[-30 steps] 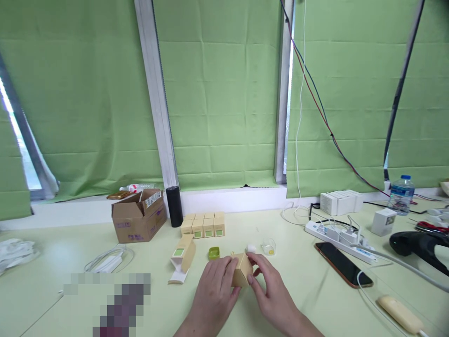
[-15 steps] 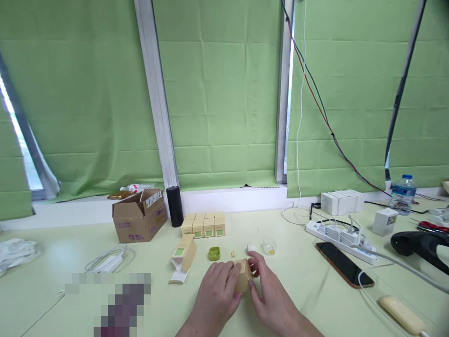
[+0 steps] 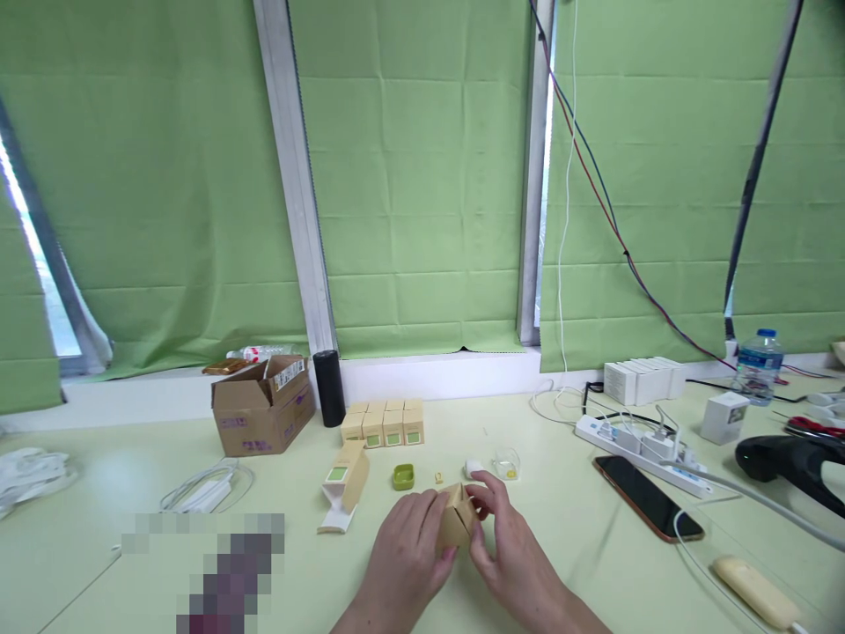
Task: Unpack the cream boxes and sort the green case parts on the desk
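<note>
Close to the table's front, a small tan cardboard box (image 3: pixel 455 521) is held between both hands. My left hand (image 3: pixel 406 550) is closed around its left side. My right hand (image 3: pixel 515 550) grips the right end, thumb low and fingers at a flap. A dark gap shows along the flaps; the inside is hidden. Just beyond lie a green square tub (image 3: pixel 403 476), a tiny yellowish piece (image 3: pixel 438 478), a small white piece (image 3: pixel 472 468) and a clear cup (image 3: pixel 507 463) with something yellow in it. An opened tan box (image 3: pixel 347 475) lies to their left.
Behind stands a row of closed tan boxes (image 3: pixel 383 424), beside a black cylinder (image 3: pixel 328 388) and a large cardboard carton (image 3: pixel 262 409). To the right are a phone (image 3: pixel 647 496), a power strip (image 3: pixel 640 453) with cables and a black handheld device (image 3: pixel 789 467).
The flaps at the right end of the box have parted, and a gap now shows between them. The box has tilted slightly in my hands.
</note>
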The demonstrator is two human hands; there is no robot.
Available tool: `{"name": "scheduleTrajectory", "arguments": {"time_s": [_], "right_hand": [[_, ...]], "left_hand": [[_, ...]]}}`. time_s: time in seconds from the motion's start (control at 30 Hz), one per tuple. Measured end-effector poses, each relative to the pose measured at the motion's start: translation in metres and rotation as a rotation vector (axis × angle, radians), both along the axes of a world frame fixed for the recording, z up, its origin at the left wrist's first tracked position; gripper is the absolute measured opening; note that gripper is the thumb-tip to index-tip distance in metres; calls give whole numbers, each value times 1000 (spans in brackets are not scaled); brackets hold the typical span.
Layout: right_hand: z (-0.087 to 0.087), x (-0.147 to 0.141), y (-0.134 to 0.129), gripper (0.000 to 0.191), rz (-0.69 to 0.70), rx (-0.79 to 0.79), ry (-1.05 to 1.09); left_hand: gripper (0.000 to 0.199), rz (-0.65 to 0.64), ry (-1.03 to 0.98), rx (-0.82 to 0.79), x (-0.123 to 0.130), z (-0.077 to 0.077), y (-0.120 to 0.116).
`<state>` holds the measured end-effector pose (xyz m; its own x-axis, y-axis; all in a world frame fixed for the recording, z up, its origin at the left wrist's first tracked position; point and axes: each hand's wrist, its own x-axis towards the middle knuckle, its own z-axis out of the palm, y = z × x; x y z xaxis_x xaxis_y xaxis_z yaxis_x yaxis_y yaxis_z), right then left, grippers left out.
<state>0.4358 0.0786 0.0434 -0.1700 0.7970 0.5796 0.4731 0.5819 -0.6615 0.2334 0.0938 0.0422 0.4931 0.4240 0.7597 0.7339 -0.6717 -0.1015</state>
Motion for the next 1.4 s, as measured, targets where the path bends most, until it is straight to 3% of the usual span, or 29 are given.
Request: {"name": "scheduleTrajectory", "arguments": {"time_s": [0.13, 0.27, 0.43, 0.53, 0.67, 0.77, 0.87, 1.03, 1.17, 1.4], "right_hand": [[4, 4, 3, 36, -46, -62, 195], [9, 5, 7, 38, -39, -114, 478], [10, 8, 13, 35, 10, -178, 598], [7, 13, 18, 27, -130, -57, 496], [2, 23, 23, 26, -290, 262, 220], [1, 28, 24, 41, -202, 464, 36], [3, 29, 21, 61, -59, 561, -101], [11, 22, 11, 75, 30, 572, -244], [17, 18, 4, 64, 36, 515, -268], [12, 14, 6, 40, -28, 512, -87]], "left_hand": [[62, -15, -94, -88, -2, -8, 0], [67, -48, -220, -210, -2, -9, -1], [50, -148, -246, -263, -3, -3, 0], [49, -146, -208, -278, -3, 0, 0], [68, -151, -166, -314, -2, -2, 0], [80, -131, -160, -301, -2, -7, 1], [84, -102, -152, -276, -2, -11, 2], [86, -96, -132, -233, -2, -9, 0], [86, -72, -135, -183, -2, -7, 1], [85, 5, -127, -116, -3, -9, 3]]}}
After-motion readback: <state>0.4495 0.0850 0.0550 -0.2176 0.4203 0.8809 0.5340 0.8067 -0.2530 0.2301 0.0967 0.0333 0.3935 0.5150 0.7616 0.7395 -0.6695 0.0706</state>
